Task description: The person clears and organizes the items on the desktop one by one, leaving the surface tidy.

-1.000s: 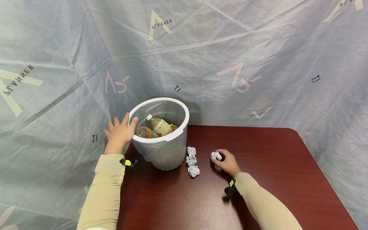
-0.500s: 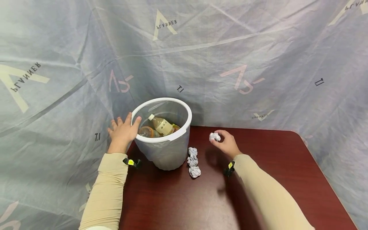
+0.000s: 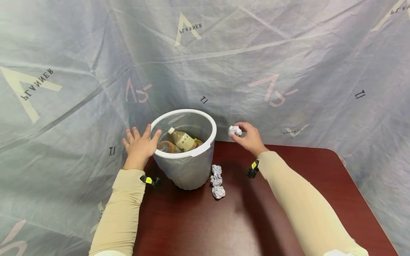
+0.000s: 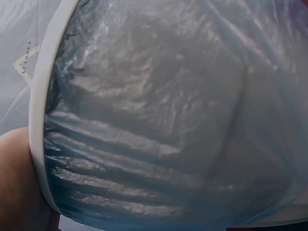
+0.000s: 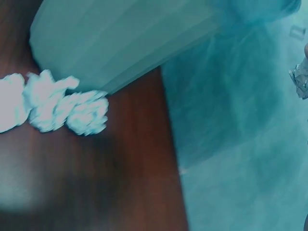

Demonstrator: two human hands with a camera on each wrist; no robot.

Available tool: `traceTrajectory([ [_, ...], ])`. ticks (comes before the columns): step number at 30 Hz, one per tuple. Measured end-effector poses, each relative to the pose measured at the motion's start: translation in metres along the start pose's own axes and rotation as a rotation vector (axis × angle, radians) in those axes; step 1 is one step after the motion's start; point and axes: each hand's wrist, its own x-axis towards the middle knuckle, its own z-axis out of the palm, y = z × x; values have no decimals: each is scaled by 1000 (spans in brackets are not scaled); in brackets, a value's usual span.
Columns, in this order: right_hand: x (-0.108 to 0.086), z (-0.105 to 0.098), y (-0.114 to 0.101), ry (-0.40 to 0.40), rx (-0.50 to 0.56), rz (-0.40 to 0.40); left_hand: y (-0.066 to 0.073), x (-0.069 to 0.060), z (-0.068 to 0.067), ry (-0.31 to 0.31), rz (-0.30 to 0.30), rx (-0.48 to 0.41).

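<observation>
A bin with a white rim [image 3: 212,125] and a clear liner stands at the table's back left, holding a bottle [image 3: 183,139] and other items. Against the left side of its rim rests my left hand [image 3: 139,146], fingers spread and straight. My right hand [image 3: 251,138] pinches a crumpled paper ball [image 3: 235,130] between thumb and fingers, raised above the table to the right of the bin. In the right wrist view only part of that paper ball [image 5: 301,79] shows at the right edge. The left wrist view is filled mostly by the liner [image 4: 159,106].
Several crumpled paper balls [image 3: 216,180] lie in a row on the dark red table [image 3: 198,227], just right of the bin's base. Grey printed sheeting [image 3: 243,71] hangs behind the table and on both sides.
My right hand has lifted the paper ball from the table, moving up and slightly left towards the bin. My left hand has stayed at the rim. The head view has shifted slightly.
</observation>
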Motion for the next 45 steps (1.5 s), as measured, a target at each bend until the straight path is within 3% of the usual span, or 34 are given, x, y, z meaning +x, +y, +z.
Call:
traceTrajectory([
  [9,38,-5,-43,48,1,-86,0,-1,0,-1,-5,-17],
  [17,57,3,-68,47,28,-105,1,0,-1,5,-7,-23],
  [25,63,23,-88,-17,56,-62,1,0,0,21,-13,-26],
  [34,64,45,-101,-64,27,-86,2,1,2,26,-15,-28],
  [45,63,52,-108,-142,-4,-30,2,-1,1,15,-17,-34],
])
